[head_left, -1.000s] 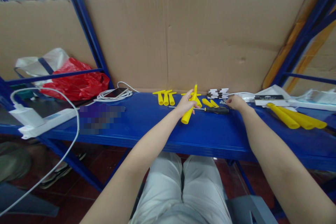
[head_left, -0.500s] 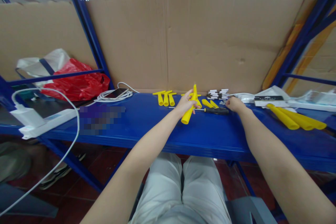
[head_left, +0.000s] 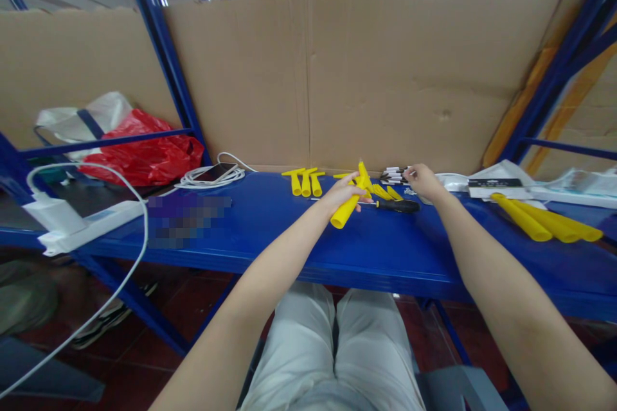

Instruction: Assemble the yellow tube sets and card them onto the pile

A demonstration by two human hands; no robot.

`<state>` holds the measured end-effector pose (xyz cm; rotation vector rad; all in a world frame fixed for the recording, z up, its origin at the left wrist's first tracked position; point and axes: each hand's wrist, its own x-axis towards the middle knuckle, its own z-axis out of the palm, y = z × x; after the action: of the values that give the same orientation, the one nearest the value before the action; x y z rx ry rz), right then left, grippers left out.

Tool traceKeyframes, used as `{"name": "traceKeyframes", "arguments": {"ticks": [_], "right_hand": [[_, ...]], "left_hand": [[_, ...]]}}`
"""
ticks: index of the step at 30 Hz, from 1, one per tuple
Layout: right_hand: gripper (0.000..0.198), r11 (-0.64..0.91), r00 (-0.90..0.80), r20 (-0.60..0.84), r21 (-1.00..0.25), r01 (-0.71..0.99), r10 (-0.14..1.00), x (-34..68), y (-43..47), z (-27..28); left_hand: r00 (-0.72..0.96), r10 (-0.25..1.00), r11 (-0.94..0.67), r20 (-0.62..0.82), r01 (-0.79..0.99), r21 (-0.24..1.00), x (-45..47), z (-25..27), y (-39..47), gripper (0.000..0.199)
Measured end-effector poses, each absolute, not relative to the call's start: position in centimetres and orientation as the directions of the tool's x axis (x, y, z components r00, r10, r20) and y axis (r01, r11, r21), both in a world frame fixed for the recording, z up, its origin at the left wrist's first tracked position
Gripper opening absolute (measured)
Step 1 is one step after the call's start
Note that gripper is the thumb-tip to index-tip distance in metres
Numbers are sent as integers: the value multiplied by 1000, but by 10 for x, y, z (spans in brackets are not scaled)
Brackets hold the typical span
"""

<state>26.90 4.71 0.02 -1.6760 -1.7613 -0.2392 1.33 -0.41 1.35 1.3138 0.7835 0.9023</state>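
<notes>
My left hand (head_left: 343,194) is wrapped around a yellow plastic handle (head_left: 345,210), its hollow round end pointing toward me and its narrow tip tilted up and away. A screwdriver (head_left: 398,205) with a black grip lies on the table beneath and beside this hand. My right hand (head_left: 423,181) is pinched closed at the right end of a row of white strips with black marks (head_left: 393,176). What its fingertips hold, if anything, is too small to make out. Small metal pieces (head_left: 409,192) lie just below it, and flat yellow pieces (head_left: 383,192) lie between my hands.
Several yellow T-shaped handles (head_left: 306,185) stand left of my hands on the blue table (head_left: 270,225). Long yellow tubes (head_left: 549,218) and a black-and-white box (head_left: 496,187) lie at right. A coiled cable (head_left: 212,181), a power strip (head_left: 91,228) and a red bag (head_left: 144,148) sit at left.
My right hand has lifted from beside the small metal pieces and shifted slightly up and left to the white strips. My left hand keeps the yellow handle, its upper end now tilted more rightward.
</notes>
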Motion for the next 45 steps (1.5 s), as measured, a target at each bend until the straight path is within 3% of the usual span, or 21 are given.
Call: {"name": "traceKeyframes", "arguments": {"ticks": [8, 14, 29, 41, 45], "right_hand": [[10, 543, -125, 702, -412, 732, 701, 221, 37, 14], [12, 653, -238, 686, -440, 616, 687, 198, 33, 9], [11, 646, -241, 675, -445, 620, 697, 196, 30, 10], [16, 523, -50, 591, -667, 530, 805, 194, 38, 2], [22, 467, -67, 514, -710, 527, 855, 194, 38, -3]], "left_hand": [[512, 859, 66, 3, -117, 991, 12, 17, -8, 82], [551, 834, 94, -32, -85, 992, 12, 19, -11, 77], [574, 818, 55, -20, -43, 998, 11, 11, -1, 83], [584, 811, 59, -11, -64, 996, 9, 13, -2, 77], [584, 812, 53, 0, -74, 996, 9, 13, -2, 80]]}}
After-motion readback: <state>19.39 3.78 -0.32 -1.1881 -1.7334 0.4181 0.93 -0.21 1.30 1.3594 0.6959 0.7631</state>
